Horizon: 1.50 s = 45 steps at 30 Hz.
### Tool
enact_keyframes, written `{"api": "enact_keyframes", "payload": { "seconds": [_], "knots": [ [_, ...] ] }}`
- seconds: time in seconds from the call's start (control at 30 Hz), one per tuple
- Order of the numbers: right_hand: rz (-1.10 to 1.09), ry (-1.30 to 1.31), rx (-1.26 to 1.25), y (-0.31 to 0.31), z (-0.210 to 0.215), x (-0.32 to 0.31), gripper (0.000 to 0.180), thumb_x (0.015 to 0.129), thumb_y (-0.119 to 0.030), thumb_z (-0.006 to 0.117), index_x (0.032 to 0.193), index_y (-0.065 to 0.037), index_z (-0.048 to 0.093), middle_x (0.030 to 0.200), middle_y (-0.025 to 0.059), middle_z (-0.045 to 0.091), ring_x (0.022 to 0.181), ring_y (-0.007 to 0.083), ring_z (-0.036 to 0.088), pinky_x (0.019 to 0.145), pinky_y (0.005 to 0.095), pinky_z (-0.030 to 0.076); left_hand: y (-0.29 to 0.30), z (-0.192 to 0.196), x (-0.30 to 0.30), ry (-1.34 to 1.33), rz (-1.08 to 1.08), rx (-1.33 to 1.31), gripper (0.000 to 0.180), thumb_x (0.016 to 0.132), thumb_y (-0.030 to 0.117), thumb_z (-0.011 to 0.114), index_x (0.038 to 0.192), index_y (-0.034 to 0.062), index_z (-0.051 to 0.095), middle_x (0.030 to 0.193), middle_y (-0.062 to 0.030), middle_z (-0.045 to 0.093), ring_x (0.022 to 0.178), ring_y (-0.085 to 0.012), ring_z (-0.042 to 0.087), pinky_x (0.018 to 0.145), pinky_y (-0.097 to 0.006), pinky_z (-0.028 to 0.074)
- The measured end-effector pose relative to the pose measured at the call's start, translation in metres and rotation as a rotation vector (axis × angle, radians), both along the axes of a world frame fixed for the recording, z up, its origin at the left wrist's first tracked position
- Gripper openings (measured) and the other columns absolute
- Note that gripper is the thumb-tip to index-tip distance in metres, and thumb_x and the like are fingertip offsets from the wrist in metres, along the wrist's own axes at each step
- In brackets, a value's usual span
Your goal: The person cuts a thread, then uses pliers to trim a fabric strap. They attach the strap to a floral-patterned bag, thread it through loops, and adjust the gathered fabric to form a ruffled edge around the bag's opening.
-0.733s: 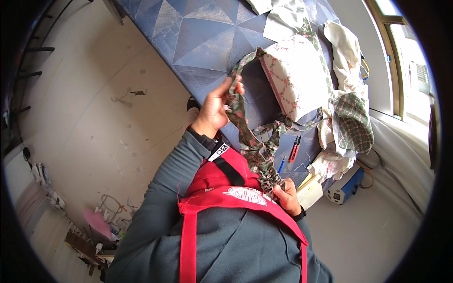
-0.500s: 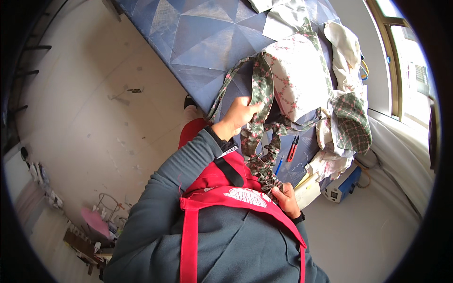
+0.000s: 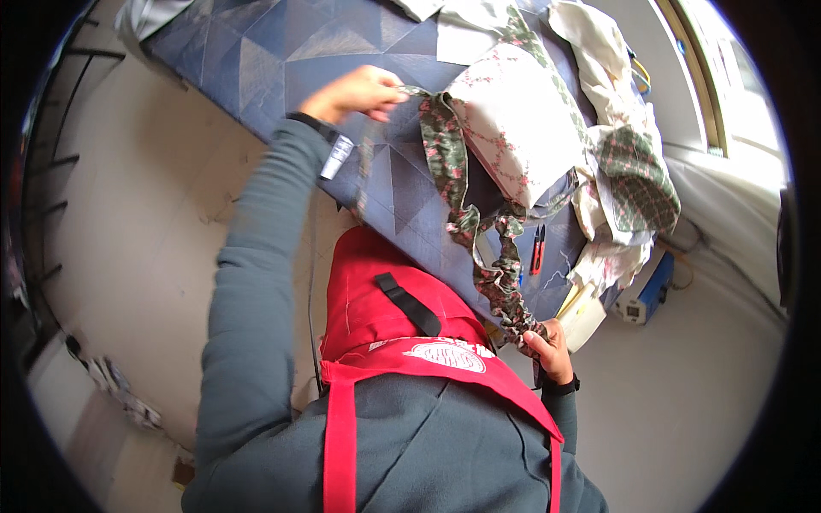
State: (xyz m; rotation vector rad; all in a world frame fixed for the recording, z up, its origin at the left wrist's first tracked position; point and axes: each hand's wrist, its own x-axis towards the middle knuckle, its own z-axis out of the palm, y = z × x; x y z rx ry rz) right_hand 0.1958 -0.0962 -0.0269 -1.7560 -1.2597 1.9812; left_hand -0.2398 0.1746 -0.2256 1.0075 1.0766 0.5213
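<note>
Both hands gripping ruffled green floral strip (image 3: 479,248)

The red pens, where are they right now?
In the head view the red pens lie on the blue patterned table, right of the green floral strip, below the pink floral fabric.

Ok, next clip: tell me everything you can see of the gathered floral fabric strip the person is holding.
The floral fabric strip is a long, narrow band of dark green cloth printed with small pink flowers, ruffled along its length as if gathered. It is stretched between both hands: the left hand pinches its upper end above the blue ironing board, the right hand grips the bunched lower end at the board's near edge. In between it drapes over the board, beside a pale floral cushion-like piece.
</note>
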Motion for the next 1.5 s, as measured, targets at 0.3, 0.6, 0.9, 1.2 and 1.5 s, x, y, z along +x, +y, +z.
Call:
{"api": "enact_keyframes", "payload": {
  "seconds": [0.3,0.6,0.9,1.2,1.5],
  "knots": [
    [0.173,-0.288,0.215,-0.029,-0.027,-0.042,0.040,0.088,-0.023,0.069,0.059,0.000,0.053,0.052,0.0143,0.042,0.046,0.0229,0.038,0.047,0.0376,0.031,0.152,0.118,-0.175,0.733,-0.009,0.680,0.016,0.086,0.016,0.068,0.096,0.0038,0.072,0.075,0.0030,0.062,0.071,-0.0064,0.054,0.066,-0.023,0.045],
    [0.039,-0.157,0.282,-0.022,-0.033,-0.101,0.037,0.087,-0.020,0.070,0.064,0.001,0.051,0.055,0.0146,0.045,0.050,0.0258,0.041,0.050,0.0386,0.034,0.133,0.073,-0.106,0.900,0.297,1.216,0.022,0.087,0.027,0.066,0.098,0.0094,0.073,0.082,-0.0124,0.072,0.079,-0.0308,0.071,0.071,-0.036,0.055],
    [-0.056,0.188,0.252,-0.006,-0.002,-0.110,0.025,0.087,-0.022,0.067,0.075,0.000,0.063,0.065,0.0086,0.059,0.064,0.0249,0.055,0.062,0.0356,0.042,-0.151,-0.006,0.067,-0.432,-0.070,-0.864,0.084,0.090,0.065,0.054,0.139,-0.0025,0.046,0.134,-0.0193,0.057,0.124,-0.0287,0.056,0.107,-0.042,0.043],
    [0.278,-0.022,0.563,0.009,0.001,-0.079,0.027,0.082,-0.023,0.072,0.071,-0.003,0.059,0.064,0.0133,0.052,0.064,0.0349,0.053,0.064,0.0418,0.039,-0.104,0.001,0.046,-0.631,0.287,-0.408,0.022,0.093,0.024,0.070,0.103,0.0040,0.067,0.093,-0.0069,0.070,0.082,-0.0156,0.065,0.077,-0.032,0.052],
    [0.276,-0.011,0.490,0.001,0.023,-0.120,0.021,0.084,-0.024,0.068,0.085,-0.003,0.068,0.066,0.0183,0.058,0.068,0.0379,0.058,0.061,0.0456,0.044,0.021,0.035,0.052,0.691,-0.316,1.226,0.058,0.070,-0.002,0.062,0.128,0.0025,0.053,0.130,-0.0194,0.055,0.122,-0.0357,0.051,0.107,-0.047,0.037]
  ]
}}
